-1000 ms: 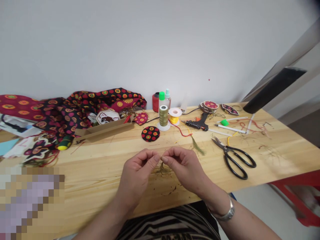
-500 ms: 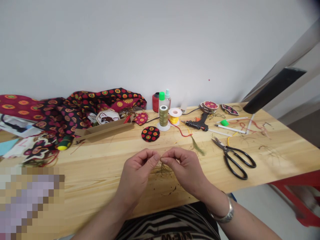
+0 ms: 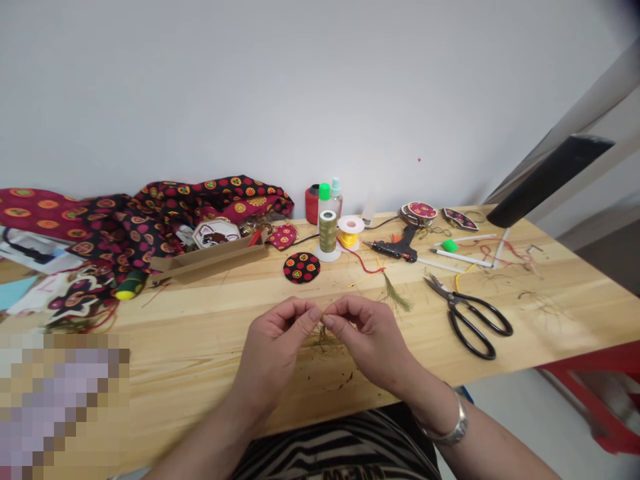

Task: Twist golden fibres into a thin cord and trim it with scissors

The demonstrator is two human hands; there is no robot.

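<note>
My left hand (image 3: 280,340) and my right hand (image 3: 363,337) meet over the wooden table, thumbs and forefingers pinched with the tips nearly touching. Thin olive thread (image 3: 324,335) shows at and just below the fingertips; how much of it each hand grips is hidden by the fingers. Beyond my right hand lies an olive tassel (image 3: 396,295) with a red cord (image 3: 363,263). Black-handled scissors (image 3: 465,313) rest further right, blades partly apart. Ahead of my left hand is a round patterned fabric disc (image 3: 301,267).
A spool of olive thread (image 3: 328,233) stands beside a yellow cord spool (image 3: 351,230). A black glue gun (image 3: 397,248) lies behind the tassel. Patterned cloth (image 3: 200,200) and a cardboard box (image 3: 213,260) occupy the left back. A black tube (image 3: 550,180) leans at the right.
Both hands stay pinched together in nearly the same place. The olive strands beneath the fingertips have shifted slightly and look more bunched.
</note>
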